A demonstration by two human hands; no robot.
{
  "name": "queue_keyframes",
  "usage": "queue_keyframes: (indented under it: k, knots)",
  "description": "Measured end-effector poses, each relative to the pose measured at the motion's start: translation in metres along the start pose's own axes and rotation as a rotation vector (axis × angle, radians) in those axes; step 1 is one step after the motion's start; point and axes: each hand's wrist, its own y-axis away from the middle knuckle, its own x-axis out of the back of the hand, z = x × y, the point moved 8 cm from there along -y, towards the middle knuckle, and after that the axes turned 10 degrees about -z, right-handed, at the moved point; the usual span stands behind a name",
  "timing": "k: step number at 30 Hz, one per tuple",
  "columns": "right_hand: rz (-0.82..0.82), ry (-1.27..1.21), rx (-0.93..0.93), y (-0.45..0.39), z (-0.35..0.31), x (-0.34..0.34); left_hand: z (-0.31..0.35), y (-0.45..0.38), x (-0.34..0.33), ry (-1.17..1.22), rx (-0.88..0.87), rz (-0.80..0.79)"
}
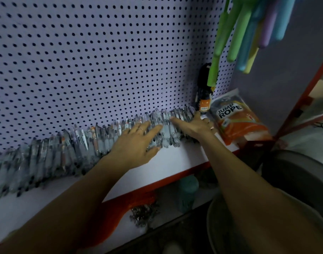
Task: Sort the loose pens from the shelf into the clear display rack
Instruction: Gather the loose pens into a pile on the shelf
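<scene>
Two bare forearms reach forward and up from the bottom of the view toward a long row of pens (83, 143) lying side by side on a white shelf (175, 160), their far ends against a pale purple pegboard (102, 61). The row runs from the lower left edge, where it is blurred, up to the right. The left hand (136, 142) is palm down with its wrist low, fingers straight and slightly spread, lying flat on top of the pens near the right part of the row; a ring shows on one finger. The right hand (195, 123) comes in from the right, also palm down, fingers straight and close together, its fingertips resting on the pens just beside the left hand's fingertips. Neither hand curls around a pen. Just right of the right hand, a black and orange package (203, 92) stands against the pegboard, and an orange bag (237, 121) printed with "JUMP ROPE" lies on the shelf's right end. Above them, green, blue, yellow and purple foam handles (248, 33) hang down. The shelf has a red front edge (197, 168). A clear display rack cannot be made out.
</scene>
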Motion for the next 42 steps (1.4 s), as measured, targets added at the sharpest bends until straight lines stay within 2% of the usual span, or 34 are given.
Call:
queue_keyframes:
  k: [6,11,14,18,21,29,37,42]
  knots:
    - [-0.013,0.090,0.016,0.000,-0.016,-0.007,-0.008,0.001,0.006,-0.103,-0.043,0.025]
    - [-0.038,0.087,0.059,0.004,-0.033,-0.014,-0.010,0.006,0.002,-0.146,-0.058,0.107]
    - [-0.092,0.076,0.089,0.006,-0.045,-0.022,-0.017,0.012,0.002,-0.207,0.002,0.156]
    - [-0.148,0.002,0.093,0.007,-0.055,-0.034,-0.040,0.026,0.000,-0.212,0.162,0.133]
    - [-0.169,-0.080,0.107,0.014,-0.062,-0.041,-0.051,0.037,-0.001,-0.148,0.205,0.119]
    - [-0.332,-0.175,0.183,0.048,-0.102,-0.066,-0.075,0.060,0.005,-0.034,0.154,0.120]
    - [-0.295,-0.223,0.189,0.054,-0.112,-0.082,-0.101,0.089,-0.003,-0.150,0.186,0.125]
    - [-0.311,-0.211,0.208,0.057,-0.116,-0.087,-0.131,0.112,-0.016,-0.131,0.183,0.053]
